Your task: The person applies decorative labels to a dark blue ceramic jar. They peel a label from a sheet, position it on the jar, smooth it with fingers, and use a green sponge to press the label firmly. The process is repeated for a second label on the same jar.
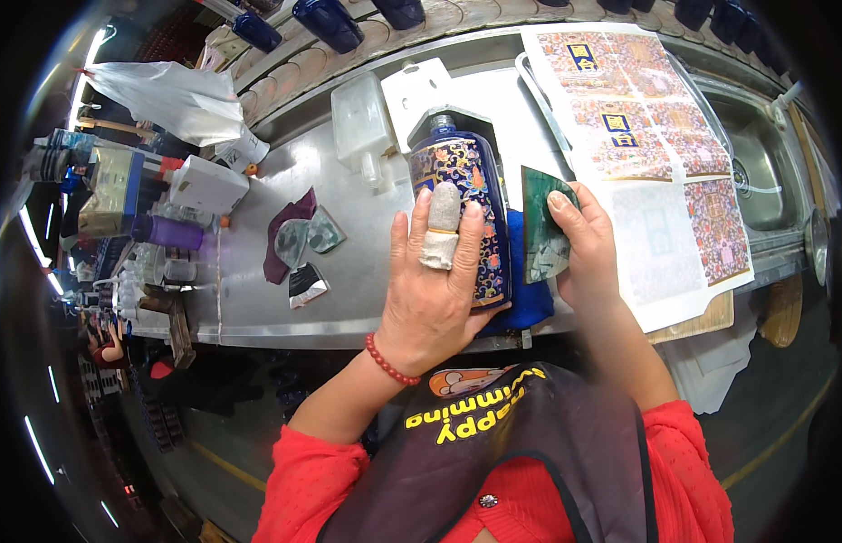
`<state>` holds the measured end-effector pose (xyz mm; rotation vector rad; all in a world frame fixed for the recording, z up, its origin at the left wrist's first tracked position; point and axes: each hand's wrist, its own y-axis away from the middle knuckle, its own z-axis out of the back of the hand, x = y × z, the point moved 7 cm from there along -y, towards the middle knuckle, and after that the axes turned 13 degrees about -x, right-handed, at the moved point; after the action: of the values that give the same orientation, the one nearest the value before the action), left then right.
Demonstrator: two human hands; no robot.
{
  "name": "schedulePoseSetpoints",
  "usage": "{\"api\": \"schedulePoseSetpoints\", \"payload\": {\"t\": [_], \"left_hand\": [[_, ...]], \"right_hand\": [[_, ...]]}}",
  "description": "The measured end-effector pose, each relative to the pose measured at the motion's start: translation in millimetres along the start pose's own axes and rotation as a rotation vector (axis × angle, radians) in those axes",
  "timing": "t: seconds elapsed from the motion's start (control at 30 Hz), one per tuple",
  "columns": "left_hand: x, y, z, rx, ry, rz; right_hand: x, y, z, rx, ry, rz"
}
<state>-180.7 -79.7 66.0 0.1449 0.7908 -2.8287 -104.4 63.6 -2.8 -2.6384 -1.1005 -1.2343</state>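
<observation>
A dark blue bottle with colourful floral decoration lies tilted, its neck pointing away from me, on a stand and blue cloth. My left hand lies over its lower left part, fingers spread on the decorated face and thumb at the base end. A whitish finger cover is on its middle finger. Just right of the bottle, my right hand pinches a flat dark green scraper piece, held upright near the bottle's side. Its lower part looks pale and worn.
Printed floral decal sheets lie at the right, beside a metal sink. Scraps of purple and green material are on the steel table. A clear plastic container stands behind. More blue bottles line the far rack.
</observation>
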Motion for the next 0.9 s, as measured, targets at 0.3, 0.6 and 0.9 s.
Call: {"api": "schedulePoseSetpoints", "payload": {"t": [0.3, 0.6, 0.9], "left_hand": [[19.9, 32.2, -12.3, -0.173, 0.277, 0.078], [-1.2, 21.7, -2.6, -0.005, 0.070, 0.003], [-0.5, 13.8, -2.6, -0.068, 0.025, 0.042]], "right_hand": [[-9.8, 7.3, -9.7, 0.091, 0.386, 0.114], [-7.3, 5.8, -12.9, 0.089, 0.539, 0.202], [-5.4, 5.9, -13.9, 0.070, 0.575, 0.210]]}}
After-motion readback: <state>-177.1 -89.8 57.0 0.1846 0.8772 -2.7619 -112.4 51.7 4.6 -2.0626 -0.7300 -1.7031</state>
